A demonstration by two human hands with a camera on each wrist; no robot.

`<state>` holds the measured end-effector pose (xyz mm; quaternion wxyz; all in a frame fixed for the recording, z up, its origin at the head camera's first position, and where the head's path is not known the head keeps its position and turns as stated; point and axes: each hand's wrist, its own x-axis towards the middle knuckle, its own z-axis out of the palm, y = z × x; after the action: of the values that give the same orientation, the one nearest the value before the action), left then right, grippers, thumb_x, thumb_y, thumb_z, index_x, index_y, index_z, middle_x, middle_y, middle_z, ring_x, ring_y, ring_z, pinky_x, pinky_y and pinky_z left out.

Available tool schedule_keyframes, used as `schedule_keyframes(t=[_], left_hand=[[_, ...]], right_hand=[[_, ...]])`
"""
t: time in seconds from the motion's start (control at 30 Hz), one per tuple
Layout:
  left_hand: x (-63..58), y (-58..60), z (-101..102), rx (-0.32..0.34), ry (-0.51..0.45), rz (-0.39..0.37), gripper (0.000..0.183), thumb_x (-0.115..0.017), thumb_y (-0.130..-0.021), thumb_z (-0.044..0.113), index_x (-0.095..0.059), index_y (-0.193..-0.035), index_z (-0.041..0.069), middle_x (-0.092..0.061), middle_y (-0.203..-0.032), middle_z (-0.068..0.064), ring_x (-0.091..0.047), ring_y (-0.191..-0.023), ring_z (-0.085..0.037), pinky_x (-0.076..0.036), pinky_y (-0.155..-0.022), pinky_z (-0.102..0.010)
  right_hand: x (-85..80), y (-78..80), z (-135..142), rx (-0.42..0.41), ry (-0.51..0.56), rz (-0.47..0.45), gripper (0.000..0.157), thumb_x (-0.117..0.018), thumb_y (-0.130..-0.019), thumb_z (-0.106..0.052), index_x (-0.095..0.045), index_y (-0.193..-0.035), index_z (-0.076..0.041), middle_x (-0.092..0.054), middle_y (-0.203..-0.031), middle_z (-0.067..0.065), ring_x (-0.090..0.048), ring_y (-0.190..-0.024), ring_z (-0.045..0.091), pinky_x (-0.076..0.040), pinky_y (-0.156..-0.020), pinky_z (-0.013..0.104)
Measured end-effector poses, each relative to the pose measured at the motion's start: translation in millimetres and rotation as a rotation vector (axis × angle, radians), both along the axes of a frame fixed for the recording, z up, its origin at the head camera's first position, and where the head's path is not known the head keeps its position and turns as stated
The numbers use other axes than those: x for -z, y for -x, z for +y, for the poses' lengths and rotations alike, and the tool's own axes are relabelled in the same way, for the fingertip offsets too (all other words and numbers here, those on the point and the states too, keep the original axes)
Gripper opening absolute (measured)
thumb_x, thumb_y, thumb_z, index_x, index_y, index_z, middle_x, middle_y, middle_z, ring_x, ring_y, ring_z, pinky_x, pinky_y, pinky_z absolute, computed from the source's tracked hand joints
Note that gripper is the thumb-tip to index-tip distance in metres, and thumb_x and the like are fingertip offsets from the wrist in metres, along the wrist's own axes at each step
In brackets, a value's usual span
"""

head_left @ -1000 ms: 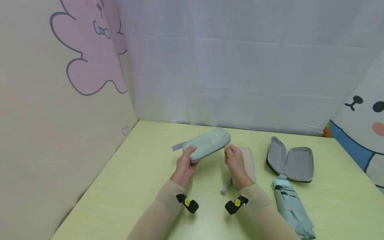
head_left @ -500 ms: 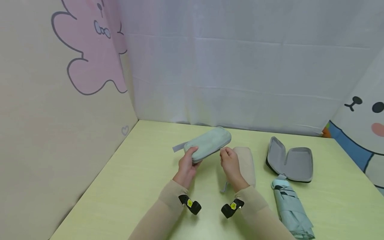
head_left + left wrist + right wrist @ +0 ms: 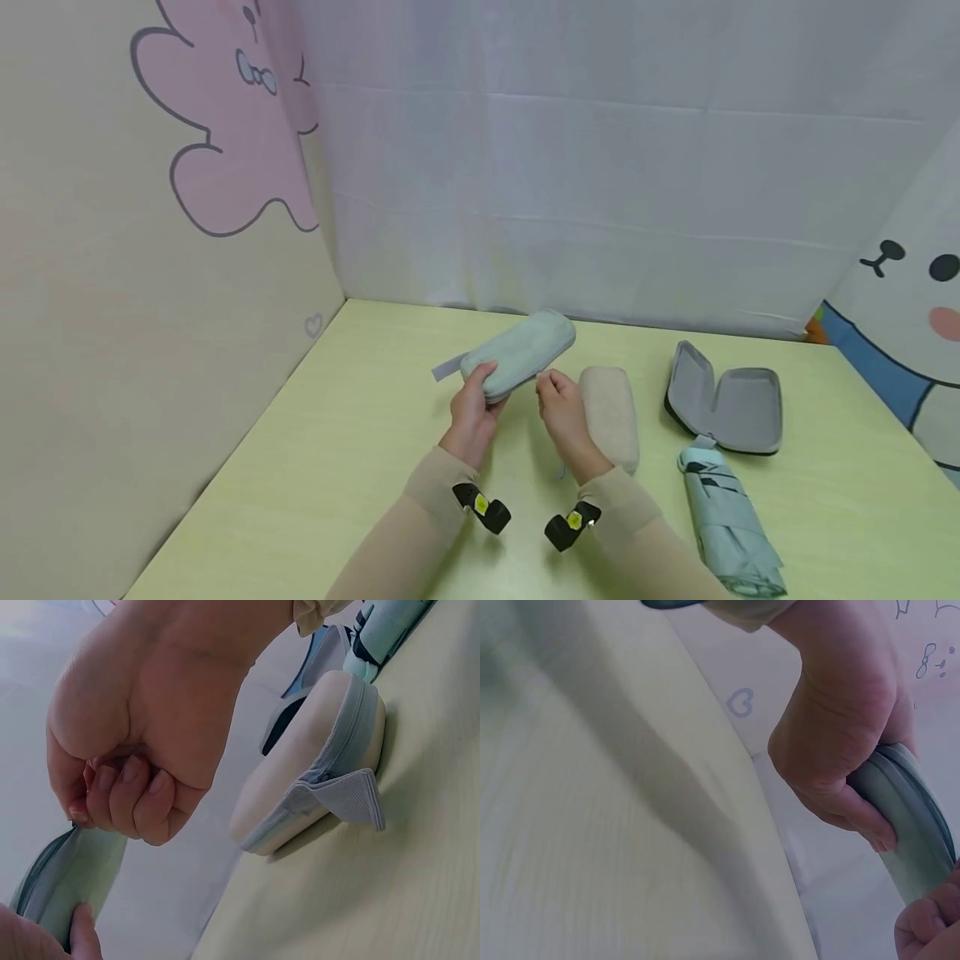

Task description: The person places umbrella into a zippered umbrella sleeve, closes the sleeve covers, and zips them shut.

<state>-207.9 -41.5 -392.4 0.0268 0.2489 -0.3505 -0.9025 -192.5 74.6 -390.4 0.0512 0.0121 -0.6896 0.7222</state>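
Note:
A pale green zip case (image 3: 528,343) is held tilted above the table, its grey strap (image 3: 448,367) sticking out at the left end. My left hand (image 3: 472,417) grips the case's near end, thumb on top and fingers beneath. Along its near side, my right hand (image 3: 562,414) pinches at the zipper with curled fingers. The left wrist view shows these fingertips meeting the dark zipper line (image 3: 46,866); the zipper pull itself is hidden. In the right wrist view, the left hand (image 3: 840,727) wraps the case (image 3: 907,840).
Right of my hands lies a beige zip case (image 3: 613,421) with a grey strap (image 3: 341,796). Farther right, a grey-lined case (image 3: 752,410) lies unfolded. In front of it is a folded light green umbrella (image 3: 731,525). A white curtain (image 3: 585,183) hangs behind the table.
My right hand has slid leftward and nearer along the green case's side, toward my left hand. The case stays in my left hand, barely shifted.

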Motion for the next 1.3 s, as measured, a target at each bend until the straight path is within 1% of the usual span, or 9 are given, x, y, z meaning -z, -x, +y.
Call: schedule_keyframes(t=[0.13,0.37,0.5,0.7,0.83,0.97,1.1,1.2,1.3], left_hand=[[-2.1,1.3,3,-0.024,0.005,-0.005,0.056,-0.072,-0.078,0.012,-0.046,-0.124,-0.007,-0.053,-0.111,-0.017,-0.057,-0.093,-0.022,-0.05,-0.082,-0.034],[-4.9,1.3,7,-0.069,-0.02,-0.009,0.054,-0.071,-0.078,0.01,-0.046,-0.123,-0.008,-0.053,-0.112,-0.016,-0.056,-0.094,-0.021,-0.05,-0.081,-0.034],[-5.3,1.7,6,-0.026,-0.045,0.025,0.054,-0.069,-0.08,0.01,-0.045,-0.125,-0.006,-0.05,-0.115,-0.016,-0.054,-0.098,-0.022,-0.048,-0.085,-0.036],[-4.8,4.2,-1,0.156,-0.079,0.109,0.045,-0.056,-0.082,0.008,-0.041,-0.123,0.0,-0.045,-0.114,-0.013,-0.049,-0.097,-0.022,-0.042,-0.088,-0.031],[-1.9,5.6,-9,0.288,-0.087,0.151,0.049,-0.049,-0.079,-0.002,-0.035,-0.126,0.001,-0.042,-0.115,-0.012,-0.048,-0.096,-0.021,-0.043,-0.085,-0.028],[4.3,6.6,-19,0.48,-0.081,0.183,0.06,-0.045,-0.079,-0.01,-0.027,-0.134,0.0,-0.039,-0.121,-0.014,-0.047,-0.102,-0.022,-0.044,-0.084,-0.027],[10.7,7.7,-30,0.647,0.051,0.202,0.063,-0.043,-0.073,-0.013,-0.028,-0.134,-0.005,-0.04,-0.12,-0.015,-0.046,-0.103,-0.023,-0.042,-0.087,-0.027],[13.7,7.6,-36,0.721,0.19,0.216,0.065,-0.046,-0.07,-0.011,-0.031,-0.132,-0.006,-0.044,-0.12,-0.015,-0.047,-0.104,-0.024,-0.04,-0.09,-0.03],[14.1,6.4,-39,0.764,0.323,0.216,0.06,-0.057,-0.077,0.001,-0.037,-0.133,-0.005,-0.052,-0.117,-0.013,-0.053,-0.101,-0.022,-0.043,-0.089,-0.032]], right_hand=[[1.0,-0.7,-3,0.008,-0.016,0.016,0.026,-0.045,-0.094,-0.004,-0.045,-0.069,0.004,-0.034,-0.05,-0.002,-0.03,-0.043,0.008,-0.024,-0.042,0.021],[-8.8,-13.7,-10,-0.058,-0.048,-0.004,0.029,-0.044,-0.095,-0.003,-0.044,-0.066,-0.003,-0.034,-0.051,-0.001,-0.03,-0.042,0.008,-0.024,-0.042,0.022],[-0.3,-5.1,-7,-0.054,0.025,-0.016,0.028,-0.044,-0.094,-0.003,-0.043,-0.067,-0.003,-0.032,-0.05,-0.002,-0.028,-0.043,0.007,-0.023,-0.042,0.021],[-1.3,0.7,1,-0.027,0.174,-0.045,0.03,-0.041,-0.094,-0.002,-0.042,-0.064,-0.007,-0.029,-0.053,-0.003,-0.022,-0.043,0.006,-0.02,-0.044,0.02],[-2.6,3.2,9,0.0,0.233,-0.092,0.03,-0.04,-0.092,-0.001,-0.042,-0.063,-0.007,-0.03,-0.054,-0.003,-0.022,-0.043,0.007,-0.02,-0.044,0.02],[-3.3,5.2,18,0.004,0.239,-0.103,0.032,-0.04,-0.092,0.0,-0.041,-0.061,-0.007,-0.03,-0.054,-0.003,-0.023,-0.043,0.006,-0.02,-0.044,0.019],[-4.8,6.5,24,-0.021,0.205,-0.092,0.033,-0.041,-0.092,-0.001,-0.041,-0.06,-0.008,-0.031,-0.055,-0.002,-0.023,-0.043,0.005,-0.02,-0.045,0.019],[-6.6,6.7,28,-0.049,0.17,-0.091,0.032,-0.042,-0.093,-0.002,-0.041,-0.061,-0.008,-0.03,-0.055,-0.002,-0.023,-0.044,0.006,-0.02,-0.045,0.02],[-8.9,7.2,32,-0.064,0.147,-0.093,0.032,-0.042,-0.094,-0.005,-0.039,-0.062,-0.007,-0.027,-0.054,-0.003,-0.021,-0.045,0.007,-0.02,-0.046,0.021]])
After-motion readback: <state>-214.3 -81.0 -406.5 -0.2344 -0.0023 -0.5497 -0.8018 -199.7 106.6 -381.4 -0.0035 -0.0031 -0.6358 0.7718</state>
